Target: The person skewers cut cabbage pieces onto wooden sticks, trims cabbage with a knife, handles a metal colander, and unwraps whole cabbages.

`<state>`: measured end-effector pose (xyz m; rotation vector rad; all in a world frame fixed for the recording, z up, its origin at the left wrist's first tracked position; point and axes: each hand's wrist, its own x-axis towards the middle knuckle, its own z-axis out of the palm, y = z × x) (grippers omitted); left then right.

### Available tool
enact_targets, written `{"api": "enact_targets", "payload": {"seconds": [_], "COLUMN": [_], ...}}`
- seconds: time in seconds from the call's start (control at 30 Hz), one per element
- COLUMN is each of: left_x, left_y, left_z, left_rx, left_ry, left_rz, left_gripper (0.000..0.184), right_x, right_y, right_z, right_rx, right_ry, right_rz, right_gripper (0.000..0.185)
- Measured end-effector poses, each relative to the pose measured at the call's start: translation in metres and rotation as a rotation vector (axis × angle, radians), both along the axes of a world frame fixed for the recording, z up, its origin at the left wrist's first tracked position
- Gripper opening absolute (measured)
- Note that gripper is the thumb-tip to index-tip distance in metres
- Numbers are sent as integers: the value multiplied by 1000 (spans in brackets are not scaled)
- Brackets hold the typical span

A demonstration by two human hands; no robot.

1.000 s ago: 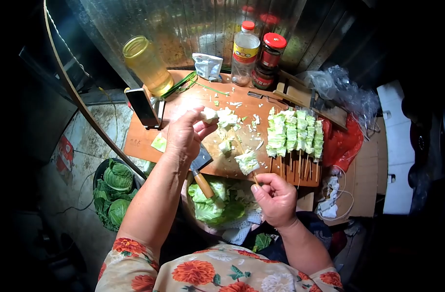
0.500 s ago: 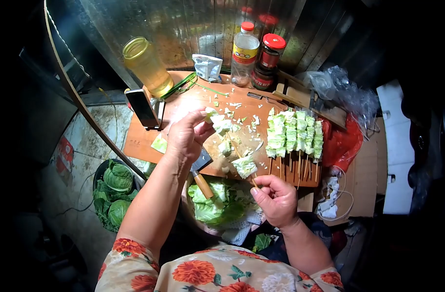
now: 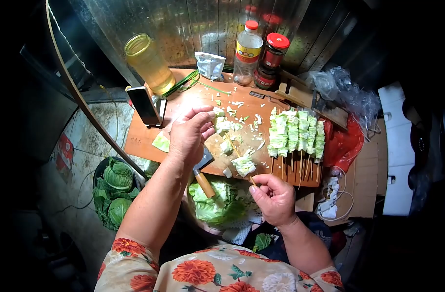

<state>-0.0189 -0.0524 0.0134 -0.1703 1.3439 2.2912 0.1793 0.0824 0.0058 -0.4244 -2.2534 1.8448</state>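
My right hand [image 3: 273, 198] pinches the lower end of a wooden skewer [image 3: 252, 180]. Folded cabbage [image 3: 244, 164] is threaded on that skewer, and its upper shaft slants over the board. My left hand [image 3: 189, 134] is above the board with bent fingers apart, its fingertips right beside small cut cabbage pieces [image 3: 226, 124]. Whether the fingertips touch them I cannot tell. One more cabbage chunk [image 3: 226, 147] sits close to the skewer's tip. Below my left wrist lies a cleaver [image 3: 203, 182], its wooden handle over the board's front edge.
Finished cabbage skewers [image 3: 296, 134] lie in a row on the board's right. A phone [image 3: 143, 106] on a stand, a yellow jar [image 3: 152, 65], a bottle [image 3: 247, 53] and red-lidded jars [image 3: 275, 51] line the back. Loose cabbage leaves [image 3: 217, 204] fill a container below; whole cabbages [image 3: 118, 175] are left.
My left fingers have shifted slightly right and loosened beside the cut cabbage pieces. My right hand keeps its pinch on the skewer, nearly still. The view has shifted slightly.
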Motion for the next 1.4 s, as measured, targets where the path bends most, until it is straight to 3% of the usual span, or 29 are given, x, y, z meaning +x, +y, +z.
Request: {"api": "enact_targets", "payload": {"seconds": [0.53,0.87,1.0,1.33,1.4], "left_x": [7,11,37,29,18], "left_y": [6,8,20,20,22], "left_z": [-8,-9,-10,-17,-18], "left_rx": [-79,-161,-163,-212,-222], "left_ry": [43,162,89,317,454], "left_rz": [-63,-203,-260,-294,-180], "left_gripper": [15,12,11,16,19], "right_x": [3,1,-6,-9,-11], "right_y": [-6,-10,-6,0,2], "right_z": [2,3,2,-6,-1], "right_rx": [61,-127,-178,-164,-194], "right_ry": [16,-44,-39,-22,-42], "right_rz": [-66,-56,-107,-115,-97], "right_gripper": [12,13,12,13,12]}}
